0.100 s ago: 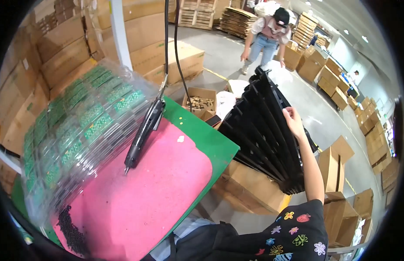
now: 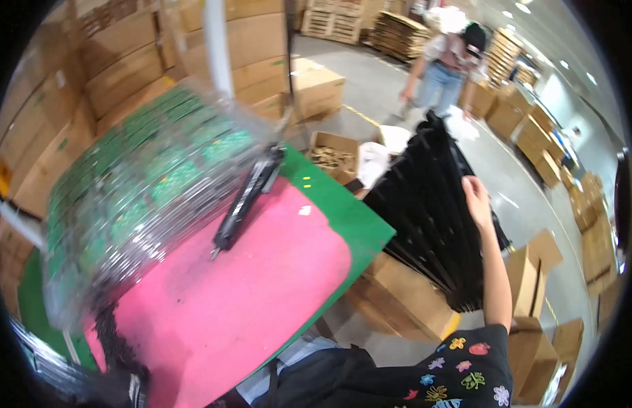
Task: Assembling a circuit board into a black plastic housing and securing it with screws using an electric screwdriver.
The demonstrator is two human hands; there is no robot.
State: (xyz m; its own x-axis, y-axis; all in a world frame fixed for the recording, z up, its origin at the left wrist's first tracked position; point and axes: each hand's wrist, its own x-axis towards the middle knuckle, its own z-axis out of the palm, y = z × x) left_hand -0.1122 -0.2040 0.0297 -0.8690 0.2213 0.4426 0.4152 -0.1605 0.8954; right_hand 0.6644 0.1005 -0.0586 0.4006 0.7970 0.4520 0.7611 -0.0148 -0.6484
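Black plastic parts (image 2: 431,224), long and ribbed, stand fanned together in a bundle right of centre in the frame, above an open cardboard carton (image 2: 404,289) at the lower middle. Reaching up from the lower right, the person's right hand (image 2: 477,198) is at the upper right edge of this bundle, its fingers bent against the outermost piece; whether they grasp it or only touch it, I cannot tell. The left hand is out of view, so the state of its fingers cannot be told. A black short sleeve (image 2: 458,367) with colourful flowers and butterflies covers the right upper arm at the bottom of the frame. On the left, a green tabletop (image 2: 360,234) carries a pink mat (image 2: 268,292). Over the mat's upper part, a black electric screwdriver (image 2: 244,207) slants with its bit toward the lower left. Clear plastic trays (image 2: 159,156) filled with green circuit boards are stacked at the left of the frame, and a heap of small black screws (image 2: 110,333) lies on the mat at the lower left. Beyond the tabletop's far edge, a small cardboard box (image 2: 333,163) of tan pieces sits just beside a white bag (image 2: 373,164). At the upper right, a co-worker (image 2: 448,71) in a dark cap and blue jeans leans forward, well apart from the right hand.
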